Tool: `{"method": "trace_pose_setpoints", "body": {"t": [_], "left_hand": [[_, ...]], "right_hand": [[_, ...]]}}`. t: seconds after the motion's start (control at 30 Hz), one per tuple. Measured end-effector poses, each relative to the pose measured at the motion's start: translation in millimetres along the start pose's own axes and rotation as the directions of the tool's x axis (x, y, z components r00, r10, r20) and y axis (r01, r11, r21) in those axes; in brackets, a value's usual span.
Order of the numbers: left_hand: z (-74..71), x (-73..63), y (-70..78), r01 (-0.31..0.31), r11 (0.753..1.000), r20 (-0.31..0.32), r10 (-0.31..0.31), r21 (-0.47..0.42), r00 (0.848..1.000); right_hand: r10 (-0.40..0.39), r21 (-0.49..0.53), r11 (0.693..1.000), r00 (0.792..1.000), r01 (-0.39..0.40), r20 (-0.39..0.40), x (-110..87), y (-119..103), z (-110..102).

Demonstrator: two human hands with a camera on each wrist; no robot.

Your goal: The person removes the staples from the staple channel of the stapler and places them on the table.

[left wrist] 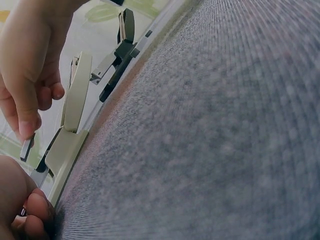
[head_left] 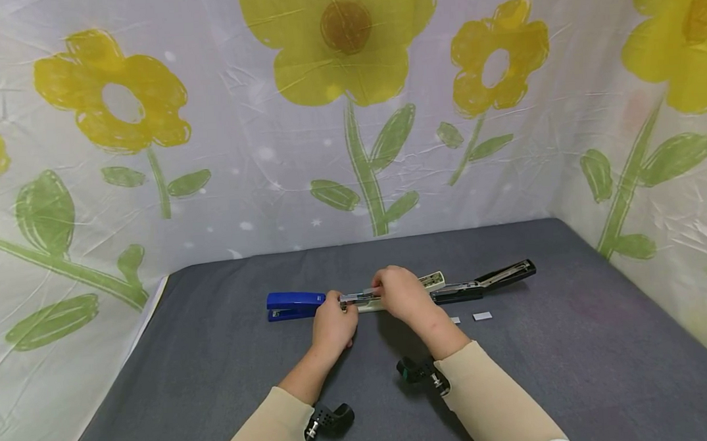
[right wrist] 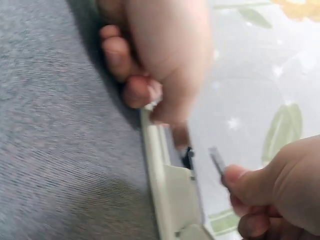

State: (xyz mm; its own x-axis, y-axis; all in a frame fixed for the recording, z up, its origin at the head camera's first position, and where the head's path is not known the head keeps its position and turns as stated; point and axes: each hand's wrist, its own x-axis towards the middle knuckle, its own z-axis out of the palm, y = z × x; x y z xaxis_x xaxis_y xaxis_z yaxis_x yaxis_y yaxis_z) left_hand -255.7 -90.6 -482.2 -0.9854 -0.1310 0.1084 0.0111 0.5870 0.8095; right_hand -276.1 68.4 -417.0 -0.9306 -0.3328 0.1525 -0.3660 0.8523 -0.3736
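Cream fabric sleeves nearest me; remotely, I watch the left hand grip the opened ivory plastic stapler, far centre, while the right hand pinches a thin grey metal strip. Tilting that strip could jam it; slack left fingers could let the stapler slide.

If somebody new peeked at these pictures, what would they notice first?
Probably the giant yellow flower on the backdrop, at the top middle. Next, the bright blue stapler at the left of the row on the grey cloth, with an opened black stapler at the right. In the middle, the right hand pinches a small metal strip near the cream stapler.
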Motion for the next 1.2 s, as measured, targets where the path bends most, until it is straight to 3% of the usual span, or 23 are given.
{"method": "trace_pose_setpoints", "body": {"t": [0.23, 0.4, 0.7, 0.83, 1.2], "left_hand": [[-0.6, -1.4, 0.4, -0.011, 1.0, -0.008, 0.011, 0.001, 1.0], [-0.5, -0.6, 0.5, 0.0, 1.0, 0.005, 0.0, 0.0, 1.0], [-0.8, -0.2, 2.1, 0.015, 1.0, 0.013, -0.015, 0.004, 1.0], [-0.9, -0.6, 3.0, 0.018, 1.0, 0.02, -0.018, 0.001, 1.0], [-0.9, -1.4, 2.0, -0.001, 1.0, -0.002, 0.001, 0.013, 1.0]], "right_hand": [[0.0, 0.063, 0.998, 0.987, -0.011, 0.163, -2.8, 3, -16], [-0.023, 0.049, 0.999, 0.969, 0.011, 0.246, -4.9, 6, -24], [-0.006, -0.014, 1.0, 0.917, 0.013, 0.398, -7.0, 9, -24], [-0.012, -0.029, 0.999, 0.909, 0.026, 0.416, -8.5, 7, -23], [0.03, -0.204, 0.978, 0.923, 0.053, 0.384, -11.0, 0, -7]]}}
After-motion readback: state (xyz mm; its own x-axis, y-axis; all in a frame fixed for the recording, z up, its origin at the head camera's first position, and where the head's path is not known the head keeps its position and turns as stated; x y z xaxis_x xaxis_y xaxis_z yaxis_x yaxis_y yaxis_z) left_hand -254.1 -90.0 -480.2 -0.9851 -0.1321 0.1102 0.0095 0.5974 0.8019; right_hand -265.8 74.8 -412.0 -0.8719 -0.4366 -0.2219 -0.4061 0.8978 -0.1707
